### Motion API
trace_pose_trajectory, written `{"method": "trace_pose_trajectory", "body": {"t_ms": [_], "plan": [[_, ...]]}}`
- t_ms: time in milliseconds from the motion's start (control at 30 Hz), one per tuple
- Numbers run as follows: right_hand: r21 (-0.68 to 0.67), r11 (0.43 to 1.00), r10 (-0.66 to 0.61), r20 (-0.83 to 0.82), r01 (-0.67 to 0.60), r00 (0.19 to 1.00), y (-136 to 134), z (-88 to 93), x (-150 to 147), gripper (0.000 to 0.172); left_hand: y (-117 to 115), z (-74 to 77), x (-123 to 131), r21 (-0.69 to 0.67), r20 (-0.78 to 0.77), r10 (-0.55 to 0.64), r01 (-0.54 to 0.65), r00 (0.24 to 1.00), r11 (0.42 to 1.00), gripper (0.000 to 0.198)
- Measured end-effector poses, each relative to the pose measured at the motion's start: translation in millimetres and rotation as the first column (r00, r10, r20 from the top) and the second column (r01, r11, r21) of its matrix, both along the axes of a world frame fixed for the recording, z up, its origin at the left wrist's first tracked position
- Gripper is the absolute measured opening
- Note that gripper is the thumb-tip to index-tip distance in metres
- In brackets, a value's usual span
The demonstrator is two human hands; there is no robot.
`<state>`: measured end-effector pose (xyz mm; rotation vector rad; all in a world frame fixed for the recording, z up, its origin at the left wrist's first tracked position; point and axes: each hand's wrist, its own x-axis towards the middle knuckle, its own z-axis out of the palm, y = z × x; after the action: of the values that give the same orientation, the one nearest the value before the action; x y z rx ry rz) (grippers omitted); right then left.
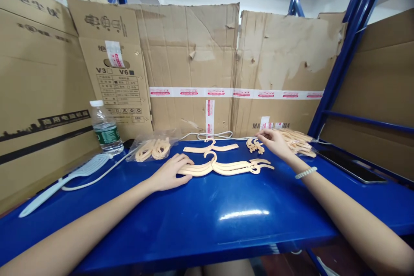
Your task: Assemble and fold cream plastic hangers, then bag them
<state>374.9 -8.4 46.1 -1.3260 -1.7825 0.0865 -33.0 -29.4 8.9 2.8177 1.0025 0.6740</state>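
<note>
A stack of peach plastic hangers [226, 166] lies in the middle of a blue metal shelf [226, 220]. The left hand [170, 172] rests flat on the stack's left end, fingers spread. The right hand [274, 141] touches a small cluster of peach plastic hooks [254, 145] behind it; whether it is pinching one cannot be told.

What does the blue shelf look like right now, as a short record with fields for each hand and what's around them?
Surface: blue shelf, cardboard walls
Left hand: flat on hanger stack
Right hand: fingertips at small hook pieces
Behind: single hanger
Left side: bagged pieces, water bottle
Right side: loose pile, dark tablet
</note>
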Motion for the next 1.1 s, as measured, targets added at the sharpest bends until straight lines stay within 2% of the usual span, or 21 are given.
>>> {"method": "trace_pose_trajectory", "body": {"t_ms": [200,300,467,633,800,933,1100], "plan": [[-0.038,0.999,0.016,0.044,-0.015,0.999,-2.5,-9.2,-9.4,0.035,1.5,-3.5,-1.5,-0.001,0.029,0.013,-0.013,1.000,1.000,0.031],[-0.069,0.997,0.038,0.102,-0.031,0.994,0.0,-11.5,-14.9,0.033,4.6,-5.5,-4.6,-0.002,0.077,0.045,-0.045,0.996,0.999,0.026],[-0.126,0.986,0.136,0.236,-0.108,0.962,10.5,-1.4,-23.5,0.028,21.7,3.6,-3.9,0.045,0.148,0.109,-0.117,0.983,0.992,0.027],[-0.216,0.959,0.255,0.366,-0.185,0.895,33.3,15.6,-27.6,0.021,54.9,17.9,11.6,0.099,0.031,0.069,-0.072,0.997,0.992,0.026],[-0.301,0.924,0.359,0.470,-0.237,0.806,51.2,17.7,-38.0,0.017,82.4,15.9,25.5,0.136,-0.116,0.056,-0.040,0.992,0.990,0.023],[-0.284,0.931,0.349,0.502,-0.231,0.791,59.2,11.8,-33.6,0.021,93.0,10.0,26.3,0.162,-0.178,0.075,-0.046,0.981,0.986,0.016],[-0.282,0.946,0.289,0.516,-0.159,0.807,67.8,6.7,1.8,0.022,97.9,10.5,25.2,0.162,-0.197,0.066,-0.034,0.978,0.986,0.016]]}}
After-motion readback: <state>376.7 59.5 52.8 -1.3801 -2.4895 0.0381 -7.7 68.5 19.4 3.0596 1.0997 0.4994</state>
